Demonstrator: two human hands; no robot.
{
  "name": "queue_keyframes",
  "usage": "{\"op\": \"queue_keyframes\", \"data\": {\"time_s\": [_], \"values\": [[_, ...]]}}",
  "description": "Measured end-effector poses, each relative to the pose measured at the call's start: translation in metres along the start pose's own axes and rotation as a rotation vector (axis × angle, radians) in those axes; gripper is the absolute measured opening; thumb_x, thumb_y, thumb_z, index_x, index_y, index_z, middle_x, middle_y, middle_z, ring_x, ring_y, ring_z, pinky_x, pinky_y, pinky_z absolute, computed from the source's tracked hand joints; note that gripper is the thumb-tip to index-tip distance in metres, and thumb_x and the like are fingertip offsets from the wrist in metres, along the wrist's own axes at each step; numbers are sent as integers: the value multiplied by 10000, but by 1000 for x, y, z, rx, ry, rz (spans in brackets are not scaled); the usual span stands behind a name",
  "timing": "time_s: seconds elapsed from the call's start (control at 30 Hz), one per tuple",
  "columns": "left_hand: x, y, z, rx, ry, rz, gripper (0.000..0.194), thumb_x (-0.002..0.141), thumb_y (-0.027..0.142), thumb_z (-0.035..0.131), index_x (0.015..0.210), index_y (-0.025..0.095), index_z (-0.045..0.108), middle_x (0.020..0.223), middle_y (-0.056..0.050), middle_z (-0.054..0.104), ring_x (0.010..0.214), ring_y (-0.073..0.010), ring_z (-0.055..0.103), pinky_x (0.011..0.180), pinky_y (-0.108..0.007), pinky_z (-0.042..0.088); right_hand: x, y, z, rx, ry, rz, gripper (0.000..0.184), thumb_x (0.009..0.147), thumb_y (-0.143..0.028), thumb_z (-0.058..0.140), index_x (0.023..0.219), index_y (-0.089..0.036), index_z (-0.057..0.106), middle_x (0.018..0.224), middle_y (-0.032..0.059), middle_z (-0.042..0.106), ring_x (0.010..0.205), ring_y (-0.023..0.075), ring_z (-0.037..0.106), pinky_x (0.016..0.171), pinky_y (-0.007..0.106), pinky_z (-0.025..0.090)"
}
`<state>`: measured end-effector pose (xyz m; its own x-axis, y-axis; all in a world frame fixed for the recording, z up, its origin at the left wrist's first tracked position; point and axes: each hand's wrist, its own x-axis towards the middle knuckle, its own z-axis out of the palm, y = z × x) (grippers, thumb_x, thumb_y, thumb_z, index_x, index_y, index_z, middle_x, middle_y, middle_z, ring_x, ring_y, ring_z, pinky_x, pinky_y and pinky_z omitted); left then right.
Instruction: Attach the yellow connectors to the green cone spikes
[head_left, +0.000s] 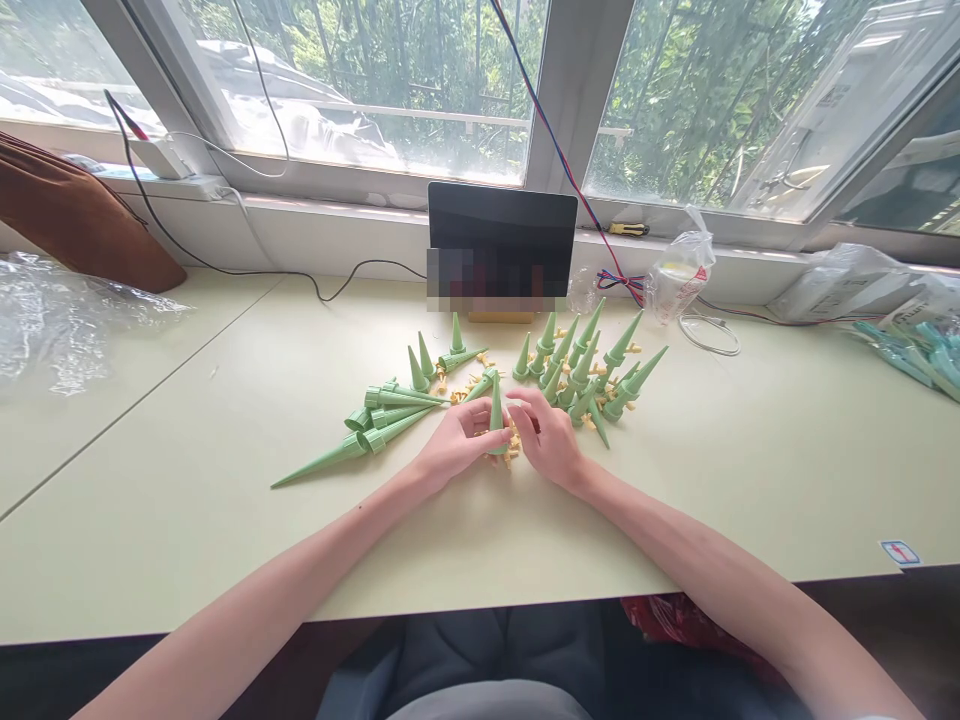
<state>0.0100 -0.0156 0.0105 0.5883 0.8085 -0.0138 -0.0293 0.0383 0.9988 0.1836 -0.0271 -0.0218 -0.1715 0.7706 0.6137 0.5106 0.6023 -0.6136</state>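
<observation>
Left hand [456,442] pinched green cone [496,405] upright at frame's centre; right hand [553,440] was just beside, fingers half-curled, hold unclear. Cone looked light, stiff, smooth, likely best gripped around wide lower end.

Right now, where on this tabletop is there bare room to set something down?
Bare tabletop lies right, between the white cable and blue-edged sticker, and left, between the lying green spikes and clear plastic film. Crowded: around the left hand, right hand, yellow fittings and upright green spikes.
</observation>
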Motion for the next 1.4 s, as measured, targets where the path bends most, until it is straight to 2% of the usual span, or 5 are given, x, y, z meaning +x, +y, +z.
{"op": "queue_keyframes", "data": {"time_s": [0.43, 1.0, 1.13, 1.23, 1.4], "values": [[1, 1, 1, 61, -2, 79, 243, 834, 345, 705, 994, 163, 685, 971, -53, 634, 800, -144, 598, 635, -232, 539, 0, -2, 1, 38, 62, 57, 186, 1033, -294, 395, 1090, -199, 544, 595, -54, 526, 467, 93, 418, 492, 204, 362], [1, -10, 0, 562, 156, 549, 63, 869, 172, 630, 911, 175, 678, 920, -46, 671, 743, -117, 567, 643, -241, 473, 2, -6, 2, 79, 88, 151, 177, 1019, -309, 397, 1037, -208, 542, 538, -85, 381, 439, 102, 365, 477, 224, 335], [0, -8, 2, 517, 146, 483, 39, 861, 177, 631, 884, 179, 664, 863, -29, 659, 762, -126, 562, 641, -235, 475, 2, -5, 2, 85, 72, 187, 208, 1020, -347, 393, 1057, -207, 543, 547, -77, 415, 451, 109, 387, 492, 231, 348], [-1, -3, 3, 378, 139, 335, 52, 863, 218, 640, 878, 177, 667, 866, -21, 653, 796, -133, 582, 692, -243, 511, 2, -3, 1, 89, 41, 213, 251, 1025, -385, 380, 1082, -199, 539, 547, -72, 447, 451, 113, 396, 502, 236, 353], [0, 1, -2, 86, 185, 132, 204, 816, 334, 717, 914, 165, 659, 867, -22, 626, 728, -130, 591, 594, -229, 518, 4, -2, -1, 71, -1, 207, 341, 1042, -432, 316, 994, -195, 556, 580, -50, 468, 506, 124, 473, 551, 241, 376]]}}
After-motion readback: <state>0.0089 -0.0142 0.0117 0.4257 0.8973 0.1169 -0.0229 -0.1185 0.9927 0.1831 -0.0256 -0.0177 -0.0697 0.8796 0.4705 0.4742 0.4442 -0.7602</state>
